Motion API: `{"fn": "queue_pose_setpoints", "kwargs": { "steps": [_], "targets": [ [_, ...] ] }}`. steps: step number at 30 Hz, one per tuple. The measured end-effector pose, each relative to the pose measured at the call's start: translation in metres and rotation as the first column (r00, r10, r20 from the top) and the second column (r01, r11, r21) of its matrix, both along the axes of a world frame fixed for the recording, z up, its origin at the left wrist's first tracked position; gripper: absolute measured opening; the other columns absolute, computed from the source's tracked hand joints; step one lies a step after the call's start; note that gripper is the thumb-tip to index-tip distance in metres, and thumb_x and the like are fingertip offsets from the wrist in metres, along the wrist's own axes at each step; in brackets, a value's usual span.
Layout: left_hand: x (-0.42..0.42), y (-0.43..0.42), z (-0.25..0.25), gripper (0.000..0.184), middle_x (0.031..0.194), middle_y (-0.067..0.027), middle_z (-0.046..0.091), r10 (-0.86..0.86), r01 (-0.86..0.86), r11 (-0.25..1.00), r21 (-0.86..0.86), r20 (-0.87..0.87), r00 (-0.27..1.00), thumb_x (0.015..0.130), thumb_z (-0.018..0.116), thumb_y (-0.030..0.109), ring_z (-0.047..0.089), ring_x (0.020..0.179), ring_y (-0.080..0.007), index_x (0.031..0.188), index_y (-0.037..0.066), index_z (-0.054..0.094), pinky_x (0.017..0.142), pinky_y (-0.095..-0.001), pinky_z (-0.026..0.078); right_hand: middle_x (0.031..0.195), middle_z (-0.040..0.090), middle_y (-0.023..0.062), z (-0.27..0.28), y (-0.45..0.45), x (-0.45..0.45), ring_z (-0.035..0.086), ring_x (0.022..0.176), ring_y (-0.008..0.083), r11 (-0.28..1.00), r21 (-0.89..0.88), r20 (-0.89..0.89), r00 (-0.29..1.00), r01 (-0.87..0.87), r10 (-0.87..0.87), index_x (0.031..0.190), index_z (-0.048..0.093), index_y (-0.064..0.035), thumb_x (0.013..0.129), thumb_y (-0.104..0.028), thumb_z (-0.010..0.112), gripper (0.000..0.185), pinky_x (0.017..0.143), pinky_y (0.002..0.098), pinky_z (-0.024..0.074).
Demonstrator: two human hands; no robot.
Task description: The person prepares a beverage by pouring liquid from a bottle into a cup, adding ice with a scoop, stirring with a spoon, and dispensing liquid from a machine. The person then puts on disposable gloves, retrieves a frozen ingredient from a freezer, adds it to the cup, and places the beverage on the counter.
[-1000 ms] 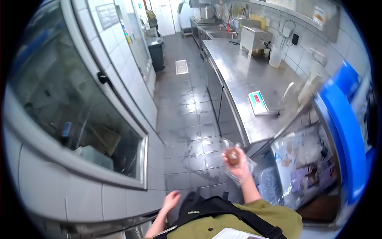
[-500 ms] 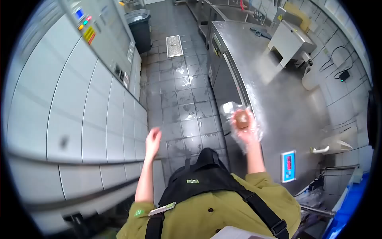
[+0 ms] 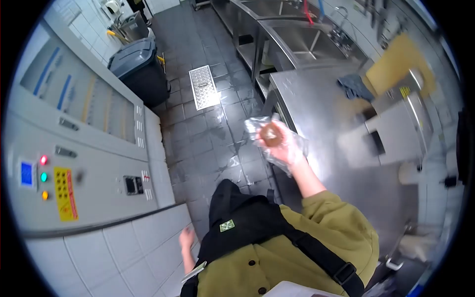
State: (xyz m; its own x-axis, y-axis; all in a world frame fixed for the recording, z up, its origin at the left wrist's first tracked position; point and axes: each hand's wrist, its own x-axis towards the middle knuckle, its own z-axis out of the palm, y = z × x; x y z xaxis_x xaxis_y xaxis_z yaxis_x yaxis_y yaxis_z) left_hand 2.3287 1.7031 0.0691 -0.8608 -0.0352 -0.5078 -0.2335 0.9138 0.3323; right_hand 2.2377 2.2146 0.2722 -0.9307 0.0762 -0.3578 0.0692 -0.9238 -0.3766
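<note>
My right hand (image 3: 288,148), in a loose clear plastic glove (image 3: 254,127), is out in front of me beside the edge of the steel counter (image 3: 341,119). Its fingers curl around a brown round lump (image 3: 271,134) with a pale spot in the middle; what it is made of I cannot tell. My left hand (image 3: 187,238) hangs low by my side near the white tiled wall. It is small and blurred, so its fingers do not show clearly, and no object is visible in it.
Ahead runs a wet tiled floor with a metal drain cover (image 3: 203,87). A dark bin (image 3: 141,69) and an electrical cabinet (image 3: 99,163) line the left. On the right are sinks (image 3: 309,42), a grey cloth (image 3: 355,87), a steel machine (image 3: 401,128) and a yellowish board (image 3: 401,62).
I have moved forward along the aisle: the cabinet, bin and sinks are nearer, and the blue scale has left view. My right hand still holds the brown lump. My left hand is lower.
</note>
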Motion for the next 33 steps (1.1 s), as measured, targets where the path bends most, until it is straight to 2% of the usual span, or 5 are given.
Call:
{"fn": "queue_pose_setpoints", "kwargs": {
  "steps": [4,8,20,26,33],
  "targets": [
    [-0.045,-0.031,0.035,0.033,0.093,-0.0215,0.059,0.552,-0.527,0.805,-0.271,0.018,0.834,0.068,0.059,0.023,0.058,0.088,-0.0316,0.091,-0.001,0.059,0.078,-0.0372,0.045,0.088,0.057,0.0131,-0.011,0.026,-0.172,0.056,0.079,0.0257,0.999,-0.034,0.187,0.982,-0.019,0.025,0.087,0.054,-0.0060,0.080,-0.032,0.053,0.027,0.065,0.0325,0.0483],
    [-0.260,-0.006,-0.043,0.035,0.087,-0.0235,0.058,0.074,-0.054,0.974,-0.219,0.087,0.993,0.074,0.052,0.030,0.053,0.090,-0.0367,0.086,-0.002,0.058,0.079,-0.0433,0.040,0.088,0.055,0.0125,-0.030,0.079,-0.316,0.055,0.079,0.0278,0.993,-0.066,0.231,0.970,0.097,-0.079,0.094,0.050,-0.0074,0.081,-0.030,0.051,0.026,0.064,0.0355,0.0476],
    [-0.973,0.605,0.173,0.030,0.098,-0.0138,0.056,-0.497,0.755,0.621,0.210,-0.640,0.586,0.076,0.056,0.011,0.055,0.090,-0.0283,0.105,0.003,0.051,0.077,-0.0335,0.044,0.085,0.058,0.0119,-0.034,0.297,-0.675,0.058,0.078,0.0276,0.837,0.210,0.202,0.815,0.506,-0.543,0.088,0.054,-0.0059,0.078,-0.032,0.057,0.028,0.061,0.0349,0.0493],
    [-1.097,0.573,0.098,0.039,0.105,-0.0161,0.052,-0.515,0.539,0.813,0.221,-0.162,0.842,0.079,0.051,0.029,0.050,0.098,-0.0317,0.111,0.007,0.049,0.081,-0.0380,0.042,0.078,0.057,0.0085,-0.014,0.384,-0.943,0.058,0.072,0.0241,0.882,0.223,0.217,0.861,0.415,-0.460,0.089,0.051,-0.0071,0.081,-0.029,0.053,0.024,0.058,0.0358,0.0490],
    [-1.202,0.460,0.055,0.034,0.089,-0.0178,0.060,0.358,-0.356,0.934,-0.031,0.063,0.932,0.071,0.057,0.028,0.056,0.088,-0.0320,0.093,0.003,0.058,0.077,-0.0380,0.044,0.080,0.057,0.0063,-0.012,0.452,-1.293,0.058,0.072,0.0214,0.932,0.270,0.037,0.964,0.243,-0.262,0.088,0.052,-0.0080,0.082,-0.028,0.053,0.020,0.061,0.0349,0.0476]
  ]
}}
